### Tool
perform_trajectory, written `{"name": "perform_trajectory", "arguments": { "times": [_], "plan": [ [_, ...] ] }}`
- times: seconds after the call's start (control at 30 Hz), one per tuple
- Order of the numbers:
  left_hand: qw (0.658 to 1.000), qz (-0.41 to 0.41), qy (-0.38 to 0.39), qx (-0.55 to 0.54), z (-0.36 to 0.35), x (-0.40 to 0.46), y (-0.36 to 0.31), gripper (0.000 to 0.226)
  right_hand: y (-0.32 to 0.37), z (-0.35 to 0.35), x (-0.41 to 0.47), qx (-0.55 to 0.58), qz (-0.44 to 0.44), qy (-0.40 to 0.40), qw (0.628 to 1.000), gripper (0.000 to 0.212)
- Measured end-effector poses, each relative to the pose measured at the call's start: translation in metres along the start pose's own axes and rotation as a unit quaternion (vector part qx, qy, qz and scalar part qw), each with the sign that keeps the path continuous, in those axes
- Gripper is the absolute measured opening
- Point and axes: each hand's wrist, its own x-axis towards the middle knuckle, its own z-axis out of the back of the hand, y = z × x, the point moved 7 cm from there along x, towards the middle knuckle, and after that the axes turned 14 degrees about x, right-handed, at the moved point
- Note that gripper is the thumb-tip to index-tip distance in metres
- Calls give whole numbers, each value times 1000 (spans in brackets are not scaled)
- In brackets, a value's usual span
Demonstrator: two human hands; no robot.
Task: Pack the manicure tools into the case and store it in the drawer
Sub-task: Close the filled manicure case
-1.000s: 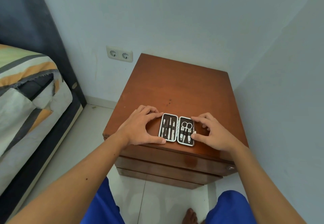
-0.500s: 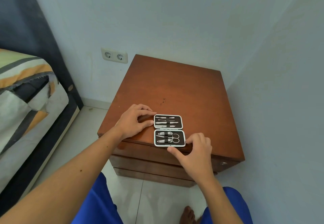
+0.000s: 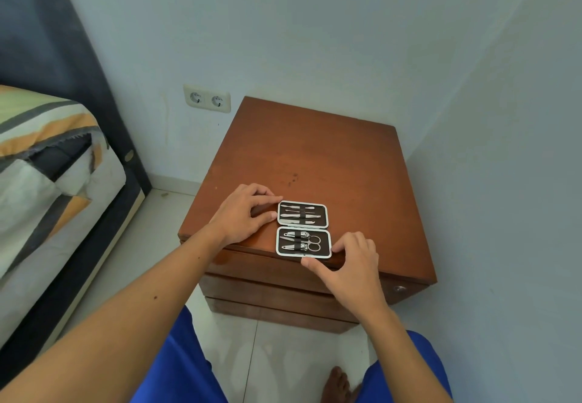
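The left hand (image 3: pixel 242 213) rests on the wooden surface (image 3: pixel 330 163), its grip loosely spread, fingertips touching the left edge of the manicure case's (image 3: pixel 303 229) far half. The right hand's (image 3: pixel 352 264) grip is partly spread, thumb at the case's near edge, fingers at its right side. The case lies opened flat at the nightstand's front edge, tools (image 3: pixel 300 213) strapped inside, above the closed drawers (image 3: pixel 267 273).
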Motion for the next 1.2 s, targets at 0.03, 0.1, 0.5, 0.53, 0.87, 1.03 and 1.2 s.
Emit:
{"name": "perform_trajectory", "arguments": {
  "times": [0.03,0.1,0.5,0.53,0.87,1.03,1.2],
  "plan": [
    [1000,1,-2,-2,0,-1,0,44,0,4,3,14,-1,8,1000,54],
    [1000,-2,-10,-6,0,-5,0,45,-1,12,13,45,-13,27,999,46],
    [995,-56,61,51,-9,-24,-14,132,-19,-1,93,-1,-19,206,978,55],
    [996,-52,51,48,-9,-24,-13,130,-18,-1,94,8,-24,209,978,53],
    [998,-33,22,-51,-5,-28,-7,108,17,21,79,126,-21,179,976,27],
    [994,-12,9,-107,-6,-31,-4,82,15,25,53,159,1,163,974,9],
    [994,-26,-12,-104,-3,-33,-9,62,5,16,36,105,38,185,976,22]
  ]
}}
